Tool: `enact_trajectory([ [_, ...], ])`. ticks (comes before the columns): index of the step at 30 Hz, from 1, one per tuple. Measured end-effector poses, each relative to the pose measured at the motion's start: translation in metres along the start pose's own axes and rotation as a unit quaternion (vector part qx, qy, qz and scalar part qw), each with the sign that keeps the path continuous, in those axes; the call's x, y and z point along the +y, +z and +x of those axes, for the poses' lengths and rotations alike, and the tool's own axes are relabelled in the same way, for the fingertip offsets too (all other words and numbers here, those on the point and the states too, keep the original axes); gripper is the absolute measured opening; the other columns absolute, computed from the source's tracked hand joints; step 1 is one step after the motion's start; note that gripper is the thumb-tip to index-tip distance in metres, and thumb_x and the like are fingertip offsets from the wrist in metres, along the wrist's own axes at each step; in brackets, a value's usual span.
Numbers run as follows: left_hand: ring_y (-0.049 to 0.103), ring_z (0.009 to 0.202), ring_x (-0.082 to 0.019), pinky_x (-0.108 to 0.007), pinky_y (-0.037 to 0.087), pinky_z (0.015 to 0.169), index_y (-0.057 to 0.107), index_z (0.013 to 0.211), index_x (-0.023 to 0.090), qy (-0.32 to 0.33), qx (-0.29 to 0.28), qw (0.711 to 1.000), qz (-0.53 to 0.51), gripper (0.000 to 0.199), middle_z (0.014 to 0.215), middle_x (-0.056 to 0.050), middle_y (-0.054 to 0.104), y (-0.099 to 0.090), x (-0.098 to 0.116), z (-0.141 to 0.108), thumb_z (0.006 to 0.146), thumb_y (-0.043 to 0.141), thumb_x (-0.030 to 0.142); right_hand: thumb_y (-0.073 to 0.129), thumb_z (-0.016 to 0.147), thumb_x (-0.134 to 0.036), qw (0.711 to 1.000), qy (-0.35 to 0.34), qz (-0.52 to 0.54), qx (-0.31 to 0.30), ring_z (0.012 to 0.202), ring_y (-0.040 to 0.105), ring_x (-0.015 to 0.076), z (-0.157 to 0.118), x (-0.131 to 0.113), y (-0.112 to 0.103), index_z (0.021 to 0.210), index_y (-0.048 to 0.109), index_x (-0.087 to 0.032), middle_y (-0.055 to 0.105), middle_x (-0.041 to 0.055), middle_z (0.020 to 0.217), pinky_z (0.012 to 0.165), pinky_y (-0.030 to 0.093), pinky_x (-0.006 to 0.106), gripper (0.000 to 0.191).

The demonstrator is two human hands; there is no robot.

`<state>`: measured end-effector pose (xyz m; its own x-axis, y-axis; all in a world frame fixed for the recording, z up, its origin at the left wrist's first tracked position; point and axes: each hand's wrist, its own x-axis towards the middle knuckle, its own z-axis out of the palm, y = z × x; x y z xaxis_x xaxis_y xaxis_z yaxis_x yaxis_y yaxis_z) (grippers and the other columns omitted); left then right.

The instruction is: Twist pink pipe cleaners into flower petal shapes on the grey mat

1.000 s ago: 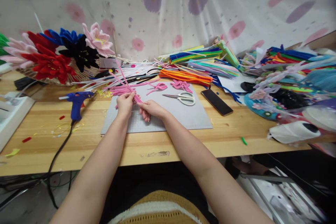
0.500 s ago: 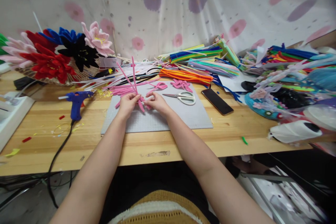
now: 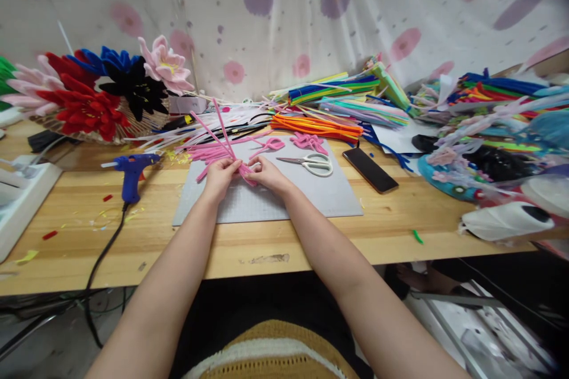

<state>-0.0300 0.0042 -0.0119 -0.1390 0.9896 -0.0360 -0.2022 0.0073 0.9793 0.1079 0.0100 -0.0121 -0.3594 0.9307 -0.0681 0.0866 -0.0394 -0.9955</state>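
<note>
Above the grey cutting mat (image 3: 249,210), my two hands are close together on a bundle of pink pipe cleaners (image 3: 244,172). My left hand (image 3: 221,176) pinches the bundle, with two long stems sticking up and to the left past its fingers. From the right, my right hand (image 3: 267,175) has its fingers closed on the lower, looped part. Pink pipe-cleaner shapes (image 3: 307,142) lie on the mat behind, with loose pink pipe cleaners (image 3: 207,151) to the left. Scissors (image 3: 317,164) with pale handles rest to the right of my right hand.
A blue glue gun (image 3: 131,174) stands at the left, its cord running off the front edge. A phone (image 3: 370,170) lies right of the mat. Orange pipe cleaners (image 3: 315,126) and other coloured bundles line the back. Fuzzy flowers (image 3: 91,109) fill the back left.
My right hand has come closer to my left, and its fingers have closed on the lower part of the pink bundle. The upright stems lean slightly more to the left.
</note>
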Motion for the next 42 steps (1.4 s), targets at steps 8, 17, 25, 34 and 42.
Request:
enact_trajectory([
  [8, 0.052, 0.049, -0.011, -0.023, 0.047, 0.047, 0.057, 0.050, 0.014, -0.013, 0.036, 0.999, 0.036, 0.022, 0.051, 0.000, 0.056, -0.0023, 0.0072, 0.0001, 0.052, 0.075, 0.027, 0.061, 0.065, -0.023, 0.998, -0.031, -0.051, 0.036, 0.049, 0.043, 0.0052, -0.0007, -0.0051, -0.0057, 0.080, 0.047, -0.017, 0.047, -0.0080, 0.057, 0.047, 0.031, 0.016, 0.022],
  [17, 0.055, 0.049, -0.011, -0.023, 0.048, 0.048, 0.058, 0.051, 0.014, -0.024, 0.023, 0.999, 0.024, 0.024, 0.051, 0.000, 0.057, -0.0024, 0.0084, -0.0002, 0.047, 0.077, 0.029, 0.059, 0.067, -0.019, 0.999, -0.016, -0.032, 0.036, 0.047, 0.045, 0.0054, -0.0001, -0.0042, -0.0052, 0.082, 0.045, -0.017, 0.049, -0.0079, 0.055, 0.046, 0.033, 0.016, 0.021],
  [25, 0.056, 0.055, -0.012, -0.027, 0.049, 0.058, 0.060, 0.055, 0.013, -0.016, 0.008, 1.000, 0.001, 0.026, 0.058, -0.001, 0.059, -0.0004, 0.0067, -0.0013, 0.046, 0.077, 0.031, 0.063, 0.068, -0.027, 0.999, -0.020, -0.005, -0.042, 0.043, 0.045, 0.0054, -0.0004, -0.0013, -0.0030, 0.082, 0.044, -0.018, 0.052, -0.0081, 0.054, 0.042, 0.032, 0.016, 0.026],
  [34, 0.048, 0.051, -0.008, -0.024, 0.048, 0.058, 0.060, 0.058, 0.012, -0.056, -0.063, 0.996, -0.015, 0.029, 0.052, 0.002, 0.052, -0.0062, 0.0097, -0.0013, 0.051, 0.075, 0.037, 0.053, 0.079, -0.034, 1.000, 0.007, 0.017, -0.024, 0.033, 0.037, 0.0033, -0.0034, -0.0105, 0.0007, 0.074, 0.043, -0.017, 0.056, -0.0057, 0.048, 0.035, 0.025, 0.015, 0.020],
  [42, 0.055, 0.054, -0.011, -0.023, 0.047, 0.054, 0.063, 0.064, 0.012, -0.022, -0.065, 0.997, 0.034, 0.037, 0.059, -0.003, 0.059, -0.0030, 0.0089, -0.0047, 0.053, 0.074, 0.045, 0.053, 0.079, -0.031, 0.998, -0.017, 0.009, -0.056, 0.033, 0.040, 0.0027, -0.0012, -0.0060, -0.0015, 0.069, 0.044, -0.016, 0.061, -0.0031, 0.052, 0.033, 0.024, 0.015, 0.020],
])
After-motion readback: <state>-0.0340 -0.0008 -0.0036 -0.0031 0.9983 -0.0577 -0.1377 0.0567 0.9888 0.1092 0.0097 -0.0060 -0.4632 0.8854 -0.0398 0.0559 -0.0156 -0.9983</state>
